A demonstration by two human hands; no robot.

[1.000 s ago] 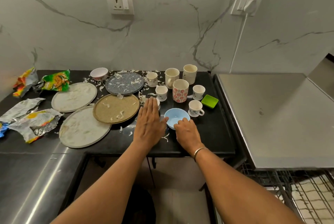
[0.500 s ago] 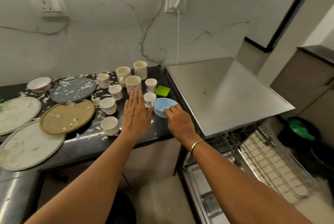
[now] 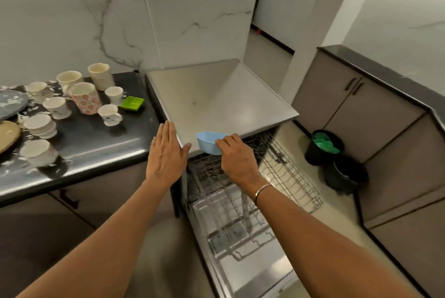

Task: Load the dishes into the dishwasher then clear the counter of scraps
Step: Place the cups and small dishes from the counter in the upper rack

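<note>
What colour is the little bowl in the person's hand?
Light blue. The small plastic bowl, pinched by the right hand, shows clearly in the head view.

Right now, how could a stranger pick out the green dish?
Find the black counter left of the dishwasher. Near its right edge lies the green dish. It alone is square and bright green; its neighbours are round white cups.

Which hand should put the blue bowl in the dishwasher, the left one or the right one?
The right hand. It grips the blue bowl by its rim, just above the pulled-out wire rack. The left hand is flat and empty, nearer the counter.
</note>
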